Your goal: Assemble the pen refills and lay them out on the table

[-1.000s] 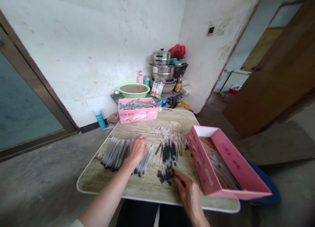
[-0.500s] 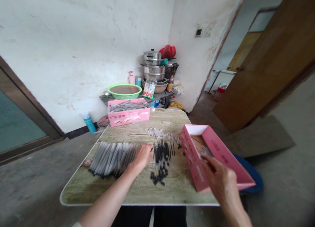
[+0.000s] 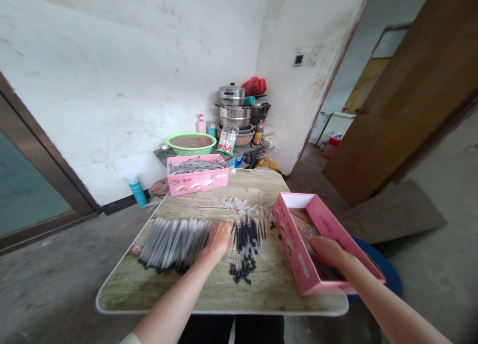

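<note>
My left hand (image 3: 220, 238) rests on the table with its fingers curled in, between a row of translucent pen barrels (image 3: 172, 242) with black ends and a group of thin black pen parts (image 3: 246, 234). Whatever its fingertips hold is too small to make out. Inside the right pink box (image 3: 295, 254), my right hand (image 3: 328, 252) reaches down with bent fingers over some clear thin pieces (image 3: 304, 229). Its fingertips are partly hidden, so what they grip does not show. Small black pieces (image 3: 242, 272) lie nearest me, and small whitish pieces (image 3: 242, 204) lie behind the black parts.
A second pink box (image 3: 197, 187) full of pens stands at the table's (image 3: 269, 296) back left. Behind it are a green basin (image 3: 190, 150), stacked steel pots (image 3: 233, 115) and a bottle (image 3: 258, 132). A blue round object (image 3: 392, 277) sits below the right box.
My right hand has moved down and forward, from above the near side of the right box to inside it. My left hand stays in about the same place. The view has shifted slightly.
</note>
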`<state>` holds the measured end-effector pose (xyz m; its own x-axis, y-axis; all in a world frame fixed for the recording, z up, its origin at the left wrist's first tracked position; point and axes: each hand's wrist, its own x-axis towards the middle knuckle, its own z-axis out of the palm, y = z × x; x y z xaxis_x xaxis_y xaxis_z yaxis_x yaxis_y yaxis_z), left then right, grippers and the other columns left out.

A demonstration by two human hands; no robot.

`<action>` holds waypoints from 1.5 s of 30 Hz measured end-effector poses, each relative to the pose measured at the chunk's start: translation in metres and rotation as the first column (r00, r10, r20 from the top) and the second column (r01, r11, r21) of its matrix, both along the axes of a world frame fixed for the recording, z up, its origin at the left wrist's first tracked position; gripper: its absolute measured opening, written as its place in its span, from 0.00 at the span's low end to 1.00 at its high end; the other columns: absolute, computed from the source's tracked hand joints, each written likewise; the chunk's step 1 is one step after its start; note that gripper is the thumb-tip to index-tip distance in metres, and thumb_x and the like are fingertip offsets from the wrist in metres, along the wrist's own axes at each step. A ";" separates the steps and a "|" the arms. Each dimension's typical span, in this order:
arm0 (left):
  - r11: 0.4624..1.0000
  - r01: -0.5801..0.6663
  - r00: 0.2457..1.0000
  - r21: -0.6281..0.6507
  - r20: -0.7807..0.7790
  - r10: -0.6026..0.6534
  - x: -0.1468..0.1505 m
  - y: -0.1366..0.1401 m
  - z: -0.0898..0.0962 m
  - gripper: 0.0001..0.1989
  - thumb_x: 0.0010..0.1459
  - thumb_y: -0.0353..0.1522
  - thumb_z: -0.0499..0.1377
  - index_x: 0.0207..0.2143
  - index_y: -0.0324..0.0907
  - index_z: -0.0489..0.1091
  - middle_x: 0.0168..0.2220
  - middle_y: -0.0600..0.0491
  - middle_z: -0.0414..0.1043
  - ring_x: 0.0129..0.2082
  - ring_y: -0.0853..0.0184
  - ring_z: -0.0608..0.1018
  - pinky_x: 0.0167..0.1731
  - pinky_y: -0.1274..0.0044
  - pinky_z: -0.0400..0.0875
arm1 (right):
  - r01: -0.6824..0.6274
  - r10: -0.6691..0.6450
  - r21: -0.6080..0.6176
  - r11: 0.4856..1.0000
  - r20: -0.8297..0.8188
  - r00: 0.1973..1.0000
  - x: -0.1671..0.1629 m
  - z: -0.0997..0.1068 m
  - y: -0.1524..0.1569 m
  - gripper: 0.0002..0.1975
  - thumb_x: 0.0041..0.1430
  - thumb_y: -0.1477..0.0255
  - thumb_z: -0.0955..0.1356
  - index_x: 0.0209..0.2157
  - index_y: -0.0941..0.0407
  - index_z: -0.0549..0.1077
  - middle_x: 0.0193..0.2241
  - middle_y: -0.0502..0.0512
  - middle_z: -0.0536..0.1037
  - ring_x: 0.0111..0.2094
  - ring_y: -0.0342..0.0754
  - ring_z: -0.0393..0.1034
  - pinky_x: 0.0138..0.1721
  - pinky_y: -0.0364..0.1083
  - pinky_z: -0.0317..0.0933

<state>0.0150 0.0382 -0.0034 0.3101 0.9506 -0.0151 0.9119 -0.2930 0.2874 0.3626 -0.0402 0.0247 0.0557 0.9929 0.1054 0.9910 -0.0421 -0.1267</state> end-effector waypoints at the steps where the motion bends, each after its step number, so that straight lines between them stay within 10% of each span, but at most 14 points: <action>1: 1.000 -0.005 1.000 0.000 -0.002 0.005 0.001 0.000 0.000 0.12 0.54 0.26 0.53 0.41 0.38 0.71 0.38 0.42 0.76 0.40 0.56 0.78 0.39 0.70 0.68 | -0.009 0.009 -0.027 1.000 0.005 1.000 -0.002 0.000 0.000 0.07 0.43 0.80 0.68 0.22 0.54 0.75 0.26 0.54 0.81 0.30 0.50 0.76 0.31 0.44 0.64; 11: 0.998 -0.061 0.994 0.016 0.093 0.059 -0.002 -0.007 0.012 0.09 0.51 0.26 0.55 0.34 0.40 0.73 0.33 0.45 0.77 0.38 0.60 0.78 0.36 0.74 0.66 | 0.192 -0.196 0.058 0.980 0.080 0.977 -0.013 0.048 -0.010 0.05 0.50 0.75 0.65 0.24 0.59 0.72 0.27 0.66 0.79 0.31 0.57 0.75 0.30 0.47 0.61; 14: 0.999 -0.018 0.930 -0.046 0.367 0.033 -0.011 -0.020 0.019 0.08 0.50 0.26 0.54 0.30 0.40 0.73 0.28 0.51 0.76 0.31 0.66 0.77 0.30 0.78 0.64 | 0.158 -0.120 0.120 0.980 -0.276 0.954 -0.043 0.073 -0.030 0.10 0.54 0.67 0.64 0.24 0.57 0.70 0.20 0.57 0.76 0.22 0.50 0.72 0.24 0.44 0.59; 16: 0.985 0.078 0.757 -0.153 0.652 0.041 -0.015 -0.033 0.024 0.06 0.50 0.26 0.55 0.29 0.39 0.72 0.25 0.53 0.74 0.26 0.69 0.74 0.27 0.80 0.63 | 0.106 -0.014 0.066 0.992 -0.784 0.621 -0.076 0.082 -0.044 0.14 0.55 0.61 0.65 0.24 0.57 0.68 0.16 0.53 0.74 0.15 0.46 0.67 0.17 0.42 0.57; 19: 0.907 0.295 0.476 -0.299 0.870 0.132 -0.018 -0.059 0.033 0.05 0.50 0.29 0.56 0.30 0.38 0.71 0.24 0.54 0.71 0.22 0.71 0.70 0.23 0.80 0.63 | -0.014 0.012 0.011 1.000 -0.999 0.051 -0.126 0.079 -0.054 0.15 0.49 0.61 0.72 0.25 0.57 0.68 0.21 0.53 0.76 0.17 0.46 0.69 0.15 0.42 0.60; 22: 0.816 0.463 0.331 -0.346 0.922 0.203 -0.018 -0.081 0.040 0.06 0.51 0.30 0.58 0.32 0.37 0.71 0.26 0.53 0.72 0.23 0.72 0.70 0.24 0.81 0.63 | -0.014 0.031 0.033 0.999 -0.991 -0.129 -0.157 0.065 -0.047 0.14 0.50 0.63 0.72 0.24 0.59 0.71 0.22 0.53 0.76 0.20 0.44 0.71 0.17 0.40 0.62; 28: 0.746 0.541 0.325 -0.389 0.915 0.241 -0.020 -0.098 0.044 0.09 0.51 0.32 0.60 0.33 0.36 0.72 0.24 0.52 0.72 0.21 0.73 0.70 0.22 0.81 0.62 | 0.075 0.087 0.071 0.995 -0.968 -0.234 -0.171 0.043 -0.029 0.12 0.51 0.66 0.72 0.24 0.60 0.72 0.21 0.52 0.75 0.18 0.41 0.68 0.14 0.37 0.60; 35: 0.743 0.542 0.311 -0.392 0.915 0.255 -0.019 -0.099 0.042 0.10 0.51 0.33 0.61 0.34 0.36 0.73 0.24 0.52 0.72 0.20 0.74 0.69 0.21 0.82 0.61 | 0.078 0.089 0.076 0.994 -0.979 -0.182 -0.180 0.042 -0.029 0.12 0.52 0.65 0.72 0.24 0.60 0.72 0.22 0.52 0.75 0.19 0.41 0.68 0.15 0.38 0.60; 45: 0.861 0.376 0.108 -0.344 0.939 0.327 -0.006 -0.101 0.037 0.15 0.49 0.37 0.64 0.37 0.37 0.70 0.28 0.52 0.71 0.22 0.73 0.70 0.22 0.81 0.63 | 0.049 -0.011 -0.023 0.999 -0.972 -0.235 -0.206 0.015 -0.040 0.13 0.51 0.66 0.72 0.22 0.60 0.71 0.18 0.51 0.75 0.15 0.42 0.68 0.12 0.38 0.59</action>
<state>0.0088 -0.0633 0.0340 0.4048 0.9137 -0.0351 -0.2759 0.1586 0.9480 0.1566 -0.0802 0.0395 0.1383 0.9851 -0.1020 -0.3582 -0.0463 -0.9325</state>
